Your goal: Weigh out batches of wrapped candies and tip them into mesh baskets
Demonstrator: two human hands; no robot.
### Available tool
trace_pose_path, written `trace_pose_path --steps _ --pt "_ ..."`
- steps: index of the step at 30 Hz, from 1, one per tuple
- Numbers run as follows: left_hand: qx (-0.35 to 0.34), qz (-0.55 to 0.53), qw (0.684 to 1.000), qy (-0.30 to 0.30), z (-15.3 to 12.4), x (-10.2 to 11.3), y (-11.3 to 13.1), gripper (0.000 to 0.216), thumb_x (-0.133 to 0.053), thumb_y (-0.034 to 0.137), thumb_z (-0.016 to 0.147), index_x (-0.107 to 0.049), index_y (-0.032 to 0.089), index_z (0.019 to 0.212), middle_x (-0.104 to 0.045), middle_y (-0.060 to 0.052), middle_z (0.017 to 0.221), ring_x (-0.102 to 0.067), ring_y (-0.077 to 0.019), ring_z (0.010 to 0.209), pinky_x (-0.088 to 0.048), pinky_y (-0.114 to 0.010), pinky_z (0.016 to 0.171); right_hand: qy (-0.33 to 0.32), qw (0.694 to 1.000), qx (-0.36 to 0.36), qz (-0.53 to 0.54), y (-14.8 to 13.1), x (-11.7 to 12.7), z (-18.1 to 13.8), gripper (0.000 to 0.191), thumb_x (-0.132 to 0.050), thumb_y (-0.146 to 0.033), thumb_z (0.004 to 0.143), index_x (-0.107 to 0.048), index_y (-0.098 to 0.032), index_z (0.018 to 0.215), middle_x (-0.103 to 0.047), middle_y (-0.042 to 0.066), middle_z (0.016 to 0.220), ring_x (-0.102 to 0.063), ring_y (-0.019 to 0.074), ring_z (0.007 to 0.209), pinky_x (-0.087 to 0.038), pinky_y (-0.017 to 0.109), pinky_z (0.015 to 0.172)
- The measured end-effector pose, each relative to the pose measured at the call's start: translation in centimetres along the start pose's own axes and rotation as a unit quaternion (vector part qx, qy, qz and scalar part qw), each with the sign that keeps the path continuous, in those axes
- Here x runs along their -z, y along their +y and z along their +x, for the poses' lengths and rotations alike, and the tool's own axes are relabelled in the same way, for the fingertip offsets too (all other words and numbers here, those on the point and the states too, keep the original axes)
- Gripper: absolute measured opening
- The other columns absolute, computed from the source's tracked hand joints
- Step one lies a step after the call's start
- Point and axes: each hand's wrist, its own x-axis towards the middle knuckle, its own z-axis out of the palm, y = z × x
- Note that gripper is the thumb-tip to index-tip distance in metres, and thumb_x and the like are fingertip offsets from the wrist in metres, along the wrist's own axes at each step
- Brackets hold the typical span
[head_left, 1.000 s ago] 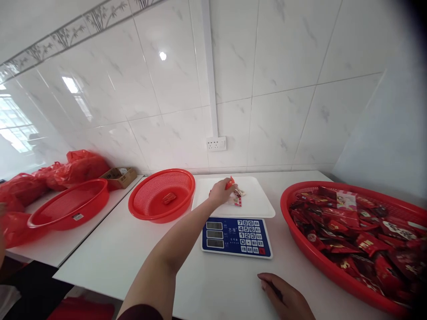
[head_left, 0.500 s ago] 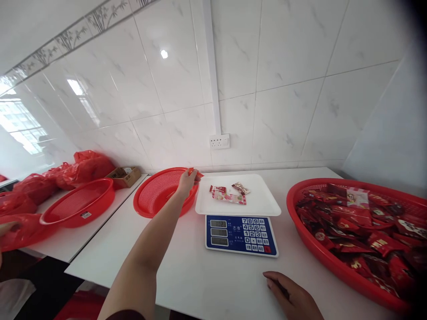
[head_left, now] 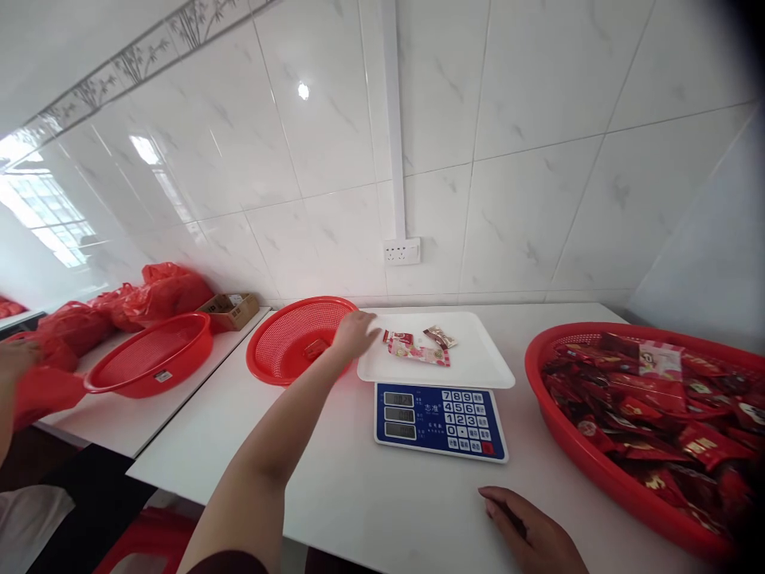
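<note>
My left hand is over the right rim of a red perforated basket, at the left edge of the scale's white tray. Its fingers stretch toward the tray, and I see nothing held in them. A red packet lies inside that basket. On the tray are a red packet, a pink-and-white packet and a brown packet. Below the tray is the scale's blue keypad panel. My right hand rests on the white table, loosely curled with a gap between thumb and fingers, holding nothing visible.
At right stands a large red basket heaped with red packets. Another red basket, red plastic bags and a cardboard box are on the left table. Another person's hand is at the far left edge.
My left hand, which held a small red packet over the basket's right side, now has no visible packet and reaches right toward the tray. My right hand stays put. The view shifts slightly.
</note>
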Motion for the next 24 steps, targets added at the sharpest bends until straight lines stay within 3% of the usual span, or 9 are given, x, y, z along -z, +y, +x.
trace_pose_path --steps 3,7,12,16,19,21,24 --pt "-0.129 -0.005 0.988 -0.081 0.3 -2.0 3.0 0.034 -0.055 0.033 0.079 -0.058 0.026 0.112 -0.060 -0.002 0.116 -0.050 -0.0194 0.112 -0.036 -0.028 0.096 0.003 1.000 -0.010 -0.001 -0.3 0.0 -0.1 0.036 -0.045 -0.049 0.078 -0.068 -0.028 0.096 -0.069 -0.001 0.100 -0.064 0.0195 0.091 -0.052 0.026 0.076" --pt "-0.187 0.003 0.975 -0.115 0.8 -3.6 5.0 0.033 -0.059 0.019 0.071 -0.064 0.025 0.103 -0.066 -0.003 0.102 -0.057 -0.0215 0.100 -0.038 -0.031 0.094 0.008 1.000 -0.010 0.006 -0.3 -0.2 -0.2 0.036 -0.043 -0.049 0.079 -0.067 -0.027 0.097 -0.068 0.000 0.102 -0.063 0.0198 0.093 -0.051 0.027 0.079" --pt "-0.134 0.011 0.989 -0.067 0.9 -2.3 3.8 0.028 -0.047 0.017 0.081 -0.062 0.027 0.103 -0.064 -0.002 0.105 -0.058 -0.0208 0.097 -0.041 -0.029 0.087 0.009 1.000 -0.010 0.016 -0.3 -0.2 -0.3 0.036 -0.044 -0.048 0.080 -0.066 -0.026 0.097 -0.068 0.001 0.102 -0.063 0.0203 0.093 -0.051 0.029 0.080" --pt "-0.012 0.038 0.999 -0.008 0.7 1.1 -0.4 0.031 -0.037 0.018 0.087 -0.054 0.024 0.112 -0.060 -0.008 0.110 -0.058 -0.0246 0.097 -0.044 -0.033 0.080 0.014 1.000 -0.006 0.020 -0.6 0.1 -0.3 0.034 -0.046 -0.048 0.078 -0.068 -0.027 0.094 -0.069 0.001 0.100 -0.064 0.0211 0.091 -0.052 0.029 0.077" --pt "0.051 0.070 0.996 -0.003 0.2 3.2 -3.6 0.032 -0.042 0.016 0.083 -0.053 0.019 0.113 -0.058 -0.013 0.112 -0.052 -0.0303 0.107 -0.039 -0.043 0.089 0.013 1.000 -0.004 0.016 -0.6 0.1 -0.3 0.034 -0.046 -0.048 0.077 -0.068 -0.027 0.093 -0.069 0.001 0.100 -0.064 0.0209 0.090 -0.052 0.028 0.077" --pt "0.057 0.087 0.995 -0.014 -0.1 3.5 -4.3 0.035 -0.049 0.017 0.080 -0.052 0.019 0.115 -0.054 -0.014 0.121 -0.042 -0.0326 0.118 -0.030 -0.048 0.097 0.015 1.000 -0.005 0.014 -0.4 -0.1 -0.2 0.034 -0.047 -0.049 0.077 -0.068 -0.028 0.094 -0.069 0.000 0.099 -0.064 0.0203 0.090 -0.052 0.027 0.076" --pt "0.003 0.088 0.995 -0.044 0.0 1.9 -2.6 0.038 -0.049 0.017 0.081 -0.050 0.021 0.118 -0.048 -0.009 0.131 -0.032 -0.0272 0.127 -0.020 -0.045 0.105 0.023 1.000 -0.007 0.011 0.0 -0.3 -0.1 0.034 -0.047 -0.050 0.077 -0.068 -0.029 0.094 -0.069 -0.002 0.099 -0.064 0.0196 0.091 -0.052 0.026 0.076"
